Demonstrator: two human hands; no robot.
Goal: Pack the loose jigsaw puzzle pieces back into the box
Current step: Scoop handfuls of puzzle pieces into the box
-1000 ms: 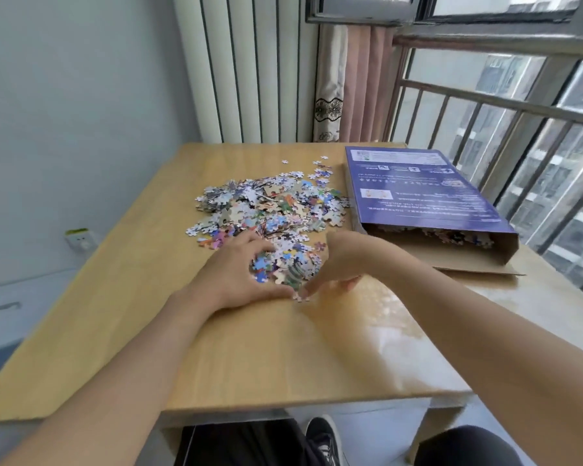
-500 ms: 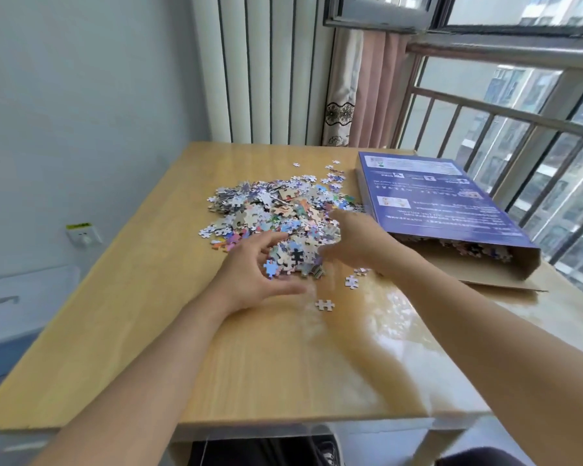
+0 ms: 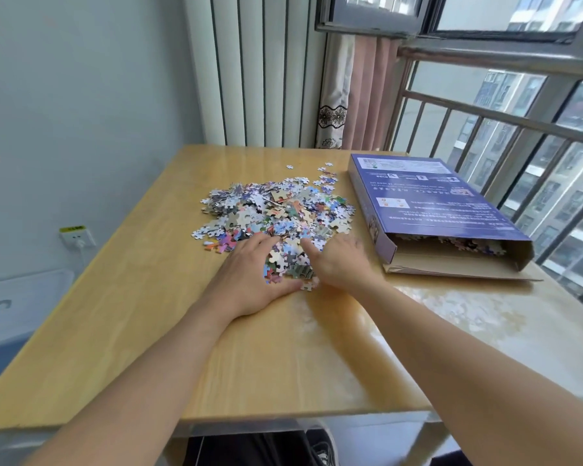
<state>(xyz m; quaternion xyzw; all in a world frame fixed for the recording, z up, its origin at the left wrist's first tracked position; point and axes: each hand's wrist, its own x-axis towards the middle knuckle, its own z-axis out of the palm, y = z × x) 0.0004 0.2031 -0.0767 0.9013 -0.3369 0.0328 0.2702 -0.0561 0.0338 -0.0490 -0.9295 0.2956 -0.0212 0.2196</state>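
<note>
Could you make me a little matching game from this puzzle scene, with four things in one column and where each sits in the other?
Things:
1. box
2. puzzle pieces
3. wall socket
4. curtain

Places:
A. heaped in the middle of the table
B. hanging behind the table, by the window
C. lying on the table's right side, its near end open
D. on the wall left of the table

Pairs: 1-C, 2-A, 3-D, 4-B

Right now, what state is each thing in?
box: lying flat, near end open, some pieces inside
puzzle pieces: loose heap on the table
left hand: cupped against the heap's near edge
right hand: cupped against it opposite
window: open
</note>
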